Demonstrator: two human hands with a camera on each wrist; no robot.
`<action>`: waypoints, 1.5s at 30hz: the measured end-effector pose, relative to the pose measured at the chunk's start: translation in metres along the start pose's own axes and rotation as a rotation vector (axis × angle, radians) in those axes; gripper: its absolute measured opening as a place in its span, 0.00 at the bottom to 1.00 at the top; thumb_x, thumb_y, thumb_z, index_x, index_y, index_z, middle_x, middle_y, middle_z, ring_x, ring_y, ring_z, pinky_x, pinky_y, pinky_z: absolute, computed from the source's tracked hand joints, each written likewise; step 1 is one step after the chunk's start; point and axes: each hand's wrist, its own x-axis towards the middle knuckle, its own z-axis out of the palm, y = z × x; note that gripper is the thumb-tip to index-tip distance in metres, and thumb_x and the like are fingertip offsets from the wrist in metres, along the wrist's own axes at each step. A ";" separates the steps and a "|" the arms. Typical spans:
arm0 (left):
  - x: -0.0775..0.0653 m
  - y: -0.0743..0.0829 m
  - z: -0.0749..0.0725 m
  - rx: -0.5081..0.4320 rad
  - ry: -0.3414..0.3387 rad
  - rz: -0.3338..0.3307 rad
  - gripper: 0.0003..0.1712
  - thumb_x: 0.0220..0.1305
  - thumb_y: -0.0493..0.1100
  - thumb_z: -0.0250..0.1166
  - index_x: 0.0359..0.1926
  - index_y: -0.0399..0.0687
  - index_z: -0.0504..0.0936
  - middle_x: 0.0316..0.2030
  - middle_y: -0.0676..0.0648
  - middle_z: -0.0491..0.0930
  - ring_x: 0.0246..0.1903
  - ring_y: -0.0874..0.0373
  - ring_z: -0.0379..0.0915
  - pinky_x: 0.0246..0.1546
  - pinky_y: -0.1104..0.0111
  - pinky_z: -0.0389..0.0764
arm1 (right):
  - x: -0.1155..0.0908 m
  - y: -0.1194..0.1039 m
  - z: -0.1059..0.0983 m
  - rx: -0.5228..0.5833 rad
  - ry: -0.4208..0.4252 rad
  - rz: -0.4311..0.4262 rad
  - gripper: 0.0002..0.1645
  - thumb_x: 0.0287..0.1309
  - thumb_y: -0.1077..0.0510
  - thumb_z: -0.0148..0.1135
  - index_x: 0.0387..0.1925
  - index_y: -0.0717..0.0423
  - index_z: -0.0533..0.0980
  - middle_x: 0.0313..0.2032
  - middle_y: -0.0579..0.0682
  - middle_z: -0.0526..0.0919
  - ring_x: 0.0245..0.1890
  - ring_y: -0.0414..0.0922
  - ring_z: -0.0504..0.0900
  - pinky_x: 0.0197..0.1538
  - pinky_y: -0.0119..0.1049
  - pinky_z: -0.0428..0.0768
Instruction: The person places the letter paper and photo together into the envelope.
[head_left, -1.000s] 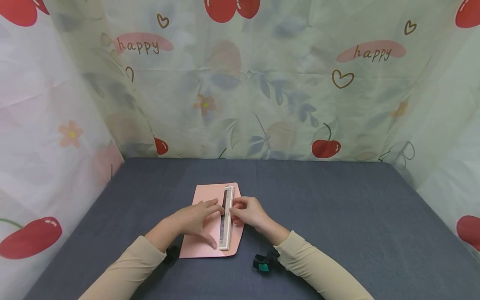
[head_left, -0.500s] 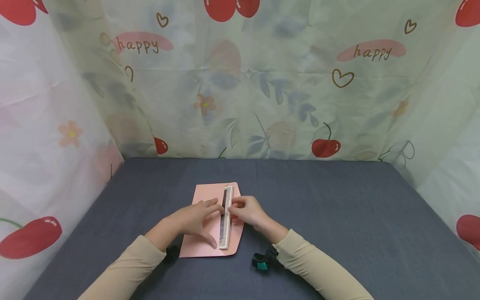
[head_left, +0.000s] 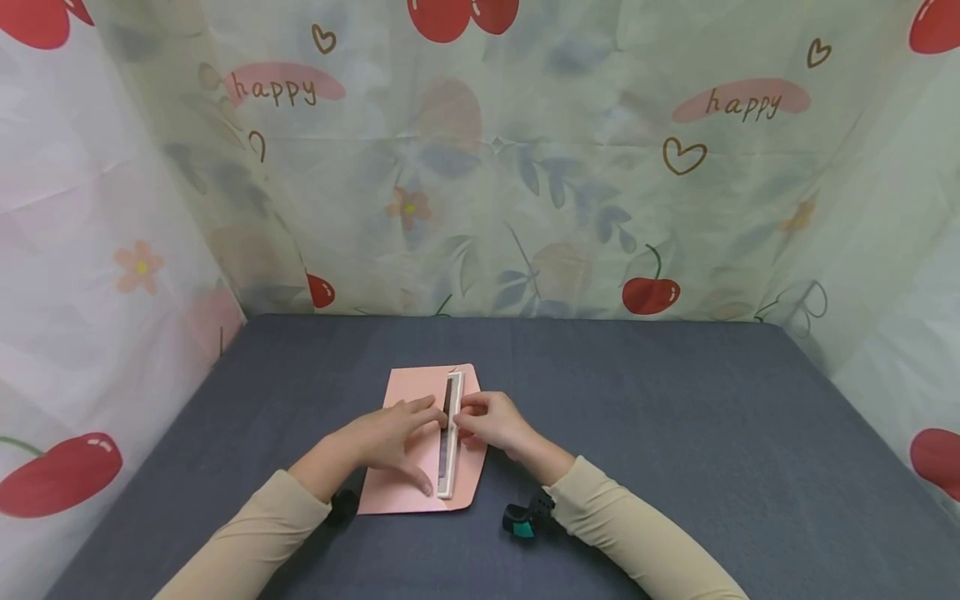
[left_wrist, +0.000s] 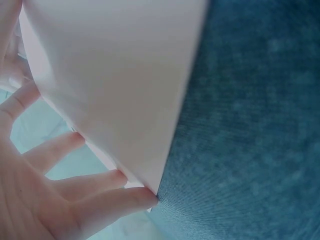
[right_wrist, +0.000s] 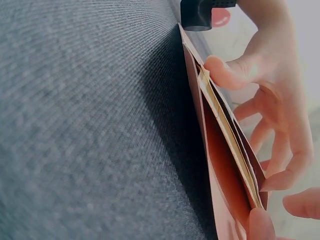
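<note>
A pink envelope (head_left: 408, 385) lies on the table with its flap side to the right. From its mouth sticks a thin stack of white-bordered cards (head_left: 451, 477), showing as a narrow strip. My left hand (head_left: 393, 437) rests on the envelope with fingers and thumb spread, the fingertips along the mouth's upper edge. The right hand (head_left: 495, 421) has its curled fingers and thumb at the cards' outer edge. In the right wrist view the envelope's mouth gapes, the cards' yellowish edges (right_wrist: 226, 131) sit inside it, and a right fingertip (right_wrist: 261, 227) presses their near end.
Dark grey cloth covers the table (head_left: 660, 433). A black wrist device (head_left: 519, 521) with a teal patch hangs by the right cuff; another black one (head_left: 343, 505) is under the left wrist. A printed curtain (head_left: 495, 167) stands behind and on both sides.
The right hand has shifted slightly left, and the cards with it, so the strip outside the envelope is narrower. My left hand has stayed in place.
</note>
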 end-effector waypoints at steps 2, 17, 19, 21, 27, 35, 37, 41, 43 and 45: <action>0.000 0.000 0.000 0.000 0.001 -0.001 0.46 0.31 0.72 0.72 0.54 0.65 0.69 0.71 0.41 0.54 0.65 0.30 0.55 0.59 0.42 0.65 | 0.000 -0.001 0.000 -0.003 -0.002 0.003 0.22 0.57 0.62 0.60 0.53 0.67 0.72 0.36 0.56 0.81 0.26 0.38 0.81 0.29 0.31 0.82; -0.001 0.001 -0.001 -0.010 -0.007 -0.009 0.46 0.32 0.71 0.72 0.56 0.65 0.68 0.71 0.43 0.54 0.66 0.33 0.55 0.58 0.42 0.66 | 0.002 -0.002 0.002 0.017 -0.025 0.020 0.25 0.57 0.62 0.60 0.55 0.68 0.70 0.40 0.58 0.81 0.30 0.41 0.84 0.31 0.33 0.83; -0.001 0.001 0.000 -0.011 -0.009 -0.013 0.48 0.33 0.71 0.72 0.57 0.64 0.68 0.71 0.43 0.53 0.66 0.32 0.54 0.58 0.42 0.66 | 0.002 -0.002 0.003 0.023 -0.027 0.023 0.25 0.57 0.62 0.60 0.55 0.68 0.70 0.40 0.58 0.81 0.31 0.43 0.84 0.32 0.33 0.83; -0.001 0.000 0.000 -0.012 -0.009 -0.013 0.49 0.33 0.71 0.72 0.59 0.64 0.68 0.72 0.43 0.53 0.66 0.30 0.53 0.59 0.41 0.65 | 0.002 -0.003 0.003 0.027 -0.029 0.025 0.25 0.57 0.63 0.60 0.55 0.68 0.70 0.40 0.58 0.80 0.32 0.44 0.85 0.32 0.34 0.83; -0.001 0.000 0.000 -0.007 0.001 0.001 0.48 0.32 0.71 0.72 0.57 0.64 0.68 0.71 0.42 0.54 0.66 0.30 0.54 0.58 0.42 0.66 | 0.004 -0.003 0.004 0.028 -0.028 0.031 0.24 0.57 0.64 0.59 0.55 0.68 0.70 0.40 0.58 0.80 0.29 0.42 0.83 0.31 0.33 0.83; -0.002 0.001 -0.001 -0.011 0.008 0.020 0.46 0.33 0.70 0.72 0.55 0.63 0.68 0.71 0.40 0.55 0.65 0.30 0.55 0.58 0.43 0.66 | 0.005 -0.003 0.005 0.050 -0.043 0.037 0.23 0.55 0.67 0.57 0.54 0.69 0.70 0.39 0.57 0.79 0.27 0.38 0.81 0.32 0.33 0.83; -0.003 0.002 -0.002 -0.015 0.008 0.023 0.46 0.34 0.70 0.72 0.55 0.62 0.68 0.71 0.40 0.55 0.65 0.30 0.55 0.58 0.42 0.66 | 0.005 -0.003 0.005 0.054 -0.051 0.036 0.23 0.55 0.67 0.56 0.55 0.69 0.70 0.40 0.57 0.79 0.27 0.38 0.81 0.32 0.33 0.83; -0.003 0.002 -0.002 -0.023 0.005 0.025 0.46 0.34 0.69 0.73 0.56 0.61 0.69 0.71 0.40 0.54 0.65 0.29 0.54 0.58 0.41 0.65 | 0.005 -0.004 0.005 0.050 -0.067 0.038 0.24 0.56 0.67 0.55 0.56 0.69 0.69 0.41 0.58 0.80 0.28 0.38 0.81 0.32 0.33 0.83; -0.003 0.002 -0.003 -0.023 0.003 0.021 0.46 0.34 0.69 0.73 0.57 0.61 0.68 0.71 0.40 0.54 0.65 0.28 0.53 0.58 0.41 0.64 | 0.005 -0.005 0.005 0.046 -0.072 0.039 0.25 0.56 0.67 0.56 0.56 0.69 0.69 0.41 0.58 0.80 0.28 0.38 0.80 0.33 0.32 0.82; -0.003 0.002 -0.003 -0.022 0.001 0.016 0.47 0.34 0.69 0.73 0.58 0.61 0.68 0.71 0.40 0.53 0.65 0.28 0.53 0.58 0.40 0.64 | 0.006 -0.005 0.005 0.040 -0.074 0.037 0.25 0.55 0.67 0.56 0.56 0.69 0.69 0.42 0.58 0.80 0.29 0.38 0.80 0.33 0.32 0.82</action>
